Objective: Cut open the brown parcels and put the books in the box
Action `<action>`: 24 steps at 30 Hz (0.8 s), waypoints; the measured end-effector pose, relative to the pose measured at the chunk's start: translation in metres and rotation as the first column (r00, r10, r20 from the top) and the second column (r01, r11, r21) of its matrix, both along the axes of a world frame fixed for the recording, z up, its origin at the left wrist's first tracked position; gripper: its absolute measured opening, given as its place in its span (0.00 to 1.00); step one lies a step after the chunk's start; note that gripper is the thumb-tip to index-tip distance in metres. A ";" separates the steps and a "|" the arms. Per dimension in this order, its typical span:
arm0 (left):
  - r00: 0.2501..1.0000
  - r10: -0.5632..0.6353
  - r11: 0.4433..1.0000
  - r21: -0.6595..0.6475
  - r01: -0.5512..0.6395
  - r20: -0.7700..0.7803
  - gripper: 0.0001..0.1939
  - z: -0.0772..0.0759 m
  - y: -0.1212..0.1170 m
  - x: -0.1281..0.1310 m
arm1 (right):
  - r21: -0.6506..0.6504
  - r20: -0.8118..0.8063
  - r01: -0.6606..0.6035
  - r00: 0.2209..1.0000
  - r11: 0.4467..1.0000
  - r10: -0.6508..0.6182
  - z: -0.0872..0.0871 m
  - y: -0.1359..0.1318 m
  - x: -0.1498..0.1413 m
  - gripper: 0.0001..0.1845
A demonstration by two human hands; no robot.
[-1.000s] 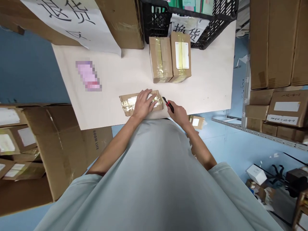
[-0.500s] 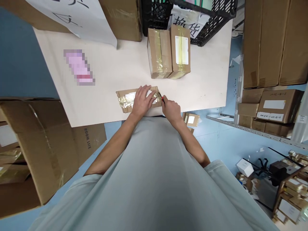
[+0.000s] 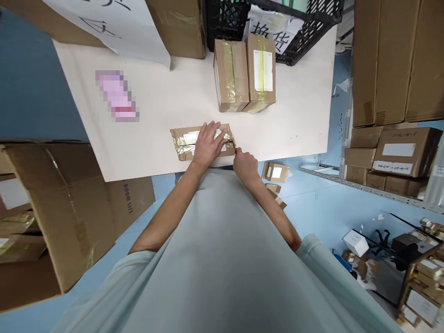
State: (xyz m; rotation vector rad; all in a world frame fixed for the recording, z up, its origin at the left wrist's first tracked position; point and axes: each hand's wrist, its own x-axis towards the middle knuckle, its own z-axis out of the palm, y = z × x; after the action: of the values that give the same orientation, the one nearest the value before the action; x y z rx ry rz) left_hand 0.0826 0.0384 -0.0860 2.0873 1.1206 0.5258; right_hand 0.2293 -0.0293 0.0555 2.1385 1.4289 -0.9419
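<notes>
Resting the left hand [image 3: 208,144], spread a bit, on a long cardboard box [image 3: 189,153] with shiny, crinkly tape [image 3: 179,147], near the edge of the white table [image 3: 166,99]. Holding a mostly hidden cutter [image 3: 236,150] in the right hand [image 3: 245,167], by the box's end. Seeing green things [image 3: 299,4] in a holey black crate [image 3: 227,21], "换货" on its paper [image 3: 271,25], "ROOM LIFE" on a carton [image 3: 83,203] with small boxes [image 3: 21,249] inside.

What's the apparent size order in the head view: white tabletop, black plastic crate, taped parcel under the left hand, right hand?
1. White tabletop
2. Black plastic crate, cropped by the frame
3. Taped parcel, partly covered by the left hand
4. Right hand
</notes>
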 end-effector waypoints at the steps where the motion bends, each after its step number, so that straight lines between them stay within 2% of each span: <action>1: 1.000 -0.001 1.000 0.001 0.001 -0.005 0.24 0.001 0.000 0.000 | -0.008 -0.006 0.001 1.000 1.000 -0.001 0.001 -0.001 0.000 0.24; 11: 0.998 -0.015 0.999 0.044 0.018 -0.056 0.23 0.001 -0.001 -0.003 | 0.018 -0.063 0.016 0.998 1.000 -0.015 0.030 -0.012 0.012 0.23; 17: 0.996 -0.024 0.999 0.029 0.027 -0.081 0.25 0.009 -0.002 -0.007 | 0.093 -0.106 0.067 0.993 0.993 -0.056 0.017 -0.017 0.033 0.23; 19: 0.992 -0.065 0.997 0.027 0.068 -0.110 0.32 0.013 -0.001 -0.007 | 0.128 -0.123 0.082 0.990 0.988 -0.066 0.008 -0.019 0.039 0.23; 22: 0.976 -0.152 0.988 0.017 0.156 -0.155 0.55 0.020 0.000 -0.004 | 0.161 -0.155 0.116 0.984 0.980 -0.091 -0.006 -0.022 0.048 0.23; 24: 0.967 -0.180 0.982 0.017 0.186 -0.179 0.61 0.023 0.001 0.000 | 0.171 -0.172 0.139 0.979 0.975 -0.109 -0.015 -0.024 0.052 0.22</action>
State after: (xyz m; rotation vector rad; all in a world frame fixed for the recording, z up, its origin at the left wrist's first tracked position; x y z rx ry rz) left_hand 0.0830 0.0398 -0.0625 2.2747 1.0077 0.2768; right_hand 0.2817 -0.0534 0.0402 2.3555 1.5251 -1.0902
